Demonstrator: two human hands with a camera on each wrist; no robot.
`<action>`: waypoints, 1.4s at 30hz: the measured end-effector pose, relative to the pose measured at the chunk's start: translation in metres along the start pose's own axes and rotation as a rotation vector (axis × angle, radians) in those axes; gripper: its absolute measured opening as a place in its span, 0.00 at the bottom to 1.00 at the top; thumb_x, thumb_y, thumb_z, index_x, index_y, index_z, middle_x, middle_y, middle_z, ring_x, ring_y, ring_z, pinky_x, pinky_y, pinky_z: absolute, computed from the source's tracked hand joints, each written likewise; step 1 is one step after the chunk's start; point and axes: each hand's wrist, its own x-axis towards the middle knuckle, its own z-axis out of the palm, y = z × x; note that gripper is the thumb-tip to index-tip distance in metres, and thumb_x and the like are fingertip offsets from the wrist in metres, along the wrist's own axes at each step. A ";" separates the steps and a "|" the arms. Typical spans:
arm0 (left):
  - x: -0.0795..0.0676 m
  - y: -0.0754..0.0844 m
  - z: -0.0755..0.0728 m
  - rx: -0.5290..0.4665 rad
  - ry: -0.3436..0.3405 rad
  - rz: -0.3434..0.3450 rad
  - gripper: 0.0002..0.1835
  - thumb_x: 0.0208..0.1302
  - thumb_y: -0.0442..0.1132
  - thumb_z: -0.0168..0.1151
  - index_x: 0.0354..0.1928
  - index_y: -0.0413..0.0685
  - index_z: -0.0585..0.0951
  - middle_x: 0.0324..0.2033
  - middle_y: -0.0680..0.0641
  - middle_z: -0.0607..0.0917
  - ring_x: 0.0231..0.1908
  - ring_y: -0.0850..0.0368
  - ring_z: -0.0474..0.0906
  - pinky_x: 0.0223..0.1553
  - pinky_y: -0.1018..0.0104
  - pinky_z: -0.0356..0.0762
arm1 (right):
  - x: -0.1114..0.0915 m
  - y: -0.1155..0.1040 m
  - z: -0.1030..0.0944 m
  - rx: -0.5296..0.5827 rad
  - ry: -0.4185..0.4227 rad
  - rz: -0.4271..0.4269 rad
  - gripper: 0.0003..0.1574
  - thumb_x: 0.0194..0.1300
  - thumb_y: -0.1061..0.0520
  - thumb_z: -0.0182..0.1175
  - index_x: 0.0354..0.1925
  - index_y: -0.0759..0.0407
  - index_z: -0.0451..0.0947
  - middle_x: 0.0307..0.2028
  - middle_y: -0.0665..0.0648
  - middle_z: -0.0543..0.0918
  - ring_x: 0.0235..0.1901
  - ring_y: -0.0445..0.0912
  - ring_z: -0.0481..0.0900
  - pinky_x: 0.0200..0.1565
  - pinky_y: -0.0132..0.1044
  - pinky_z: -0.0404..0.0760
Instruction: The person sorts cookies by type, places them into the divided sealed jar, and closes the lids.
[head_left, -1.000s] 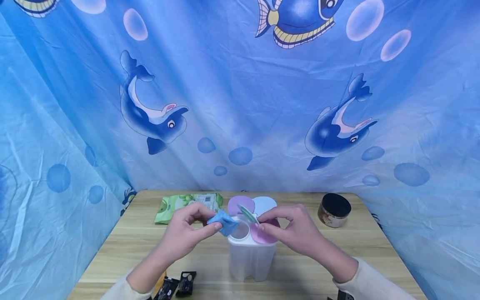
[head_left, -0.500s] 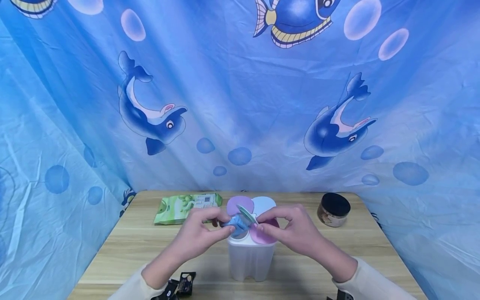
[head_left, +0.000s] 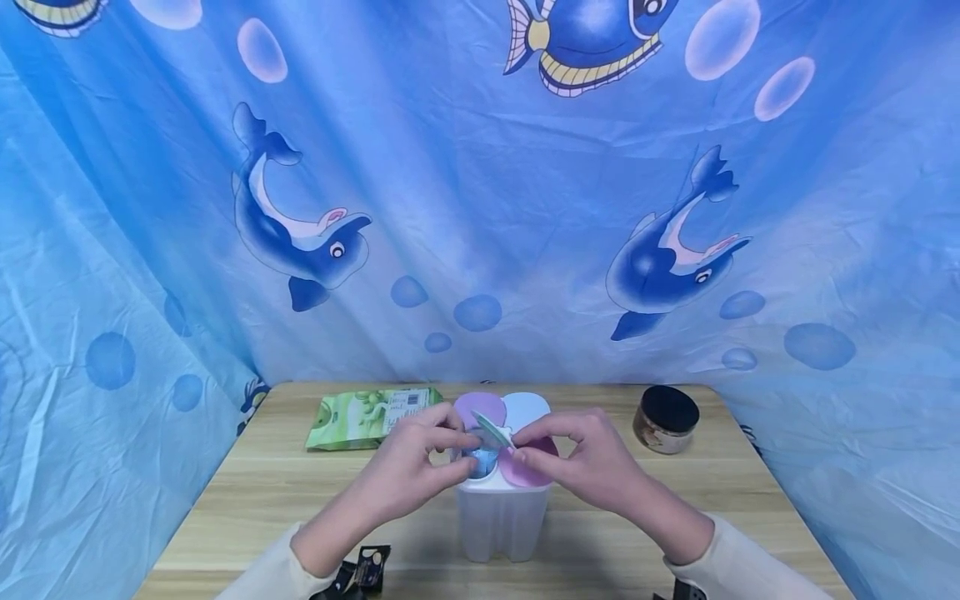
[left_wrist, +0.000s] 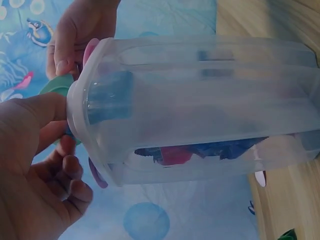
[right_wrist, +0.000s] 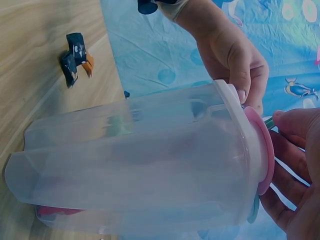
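Observation:
A tall translucent container with a white top stands upright on the table. My left hand is at its uncovered front-left opening, thumb and fingertips pinching a crinkled blue packet. Most of that packet shows through the wall, just inside the rim, in the left wrist view. Between thumb and fingers, my right hand pinches the raised green lid, tilted beside the opening. A pink lid, a purple lid and a pale blue lid cover the other openings.
Behind my left hand lies a green bag. A black-lidded jar stands at the back right. Small black packets lie near my left sleeve. Red and blue wrappers show inside another compartment. A printed blue curtain hangs behind the table.
My left hand has moved right with the blue packet, from beside the container into the opening, lowering the packet in. The right hand has kept the green lid raised in place.

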 end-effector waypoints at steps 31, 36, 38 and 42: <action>-0.024 -0.024 -0.020 -0.047 -0.001 -0.058 0.12 0.62 0.41 0.74 0.47 0.64 0.87 0.39 0.61 0.85 0.37 0.61 0.79 0.34 0.67 0.79 | -0.001 0.000 0.001 0.010 0.016 -0.012 0.10 0.60 0.62 0.74 0.41 0.50 0.91 0.31 0.42 0.89 0.29 0.35 0.82 0.32 0.37 0.84; -0.042 -0.044 -0.029 -0.027 -0.042 -0.151 0.10 0.65 0.46 0.71 0.47 0.68 0.86 0.39 0.63 0.84 0.37 0.63 0.78 0.34 0.68 0.79 | 0.000 0.000 0.001 0.018 0.025 -0.041 0.10 0.59 0.64 0.74 0.39 0.51 0.91 0.31 0.44 0.90 0.30 0.35 0.83 0.33 0.35 0.84; -0.050 -0.051 -0.032 -0.031 -0.069 -0.194 0.10 0.66 0.46 0.71 0.47 0.66 0.86 0.39 0.61 0.84 0.37 0.64 0.78 0.35 0.68 0.79 | 0.000 0.000 0.001 0.020 0.027 -0.047 0.10 0.59 0.64 0.74 0.39 0.52 0.91 0.31 0.44 0.90 0.30 0.36 0.83 0.33 0.35 0.84; -0.065 -0.064 -0.038 -0.066 -0.138 -0.277 0.09 0.66 0.46 0.71 0.47 0.62 0.86 0.41 0.57 0.86 0.39 0.65 0.79 0.35 0.68 0.79 | 0.001 0.000 0.002 0.020 0.028 -0.048 0.09 0.59 0.64 0.74 0.39 0.52 0.91 0.31 0.44 0.90 0.29 0.36 0.83 0.33 0.35 0.84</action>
